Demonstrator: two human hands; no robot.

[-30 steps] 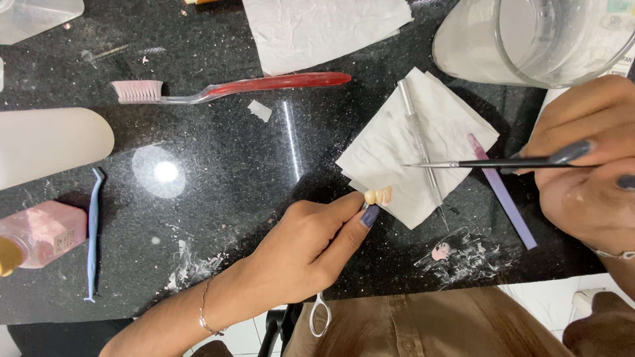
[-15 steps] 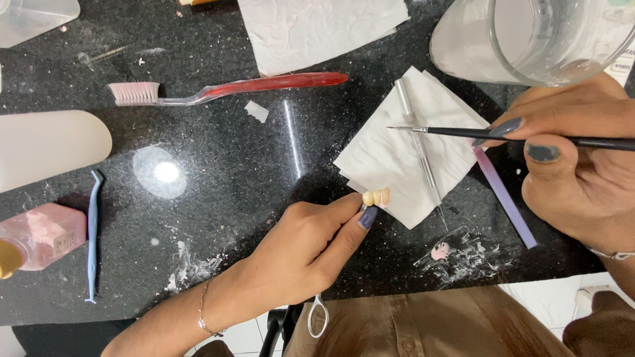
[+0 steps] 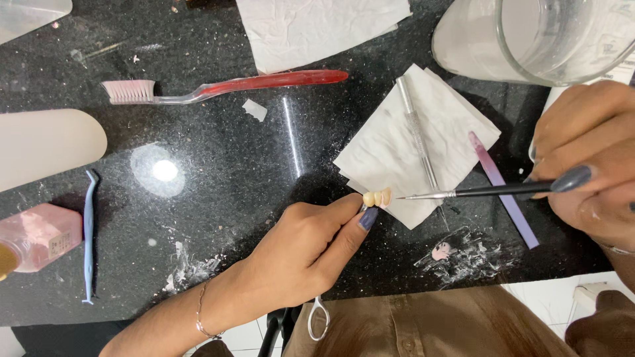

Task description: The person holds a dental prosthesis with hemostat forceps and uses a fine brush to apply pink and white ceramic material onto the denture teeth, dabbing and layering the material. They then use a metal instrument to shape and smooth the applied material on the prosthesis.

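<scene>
My left hand point(image 3: 301, 254) pinches a small cream dental piece shaped like a few joined teeth point(image 3: 377, 197), held over the black counter at the edge of a folded white tissue point(image 3: 397, 142). My right hand point(image 3: 589, 158) grips a thin black-handled brush point(image 3: 483, 192). Its fine tip points left and sits just to the right of the teeth, a small gap apart. A metal instrument point(image 3: 417, 132) lies on the tissue, and a purple strip point(image 3: 503, 192) lies beside it.
A red toothbrush point(image 3: 225, 86) lies at the top, a glass cup point(image 3: 562, 36) at top right, a pink bottle point(image 3: 33, 238) and blue pick point(image 3: 88, 238) at left. White powder and a pink blob point(image 3: 441, 250) mark the counter near the front edge.
My right hand has lowered the brush and brought its tip close to the teeth piece. My left hand has stayed nearly still.
</scene>
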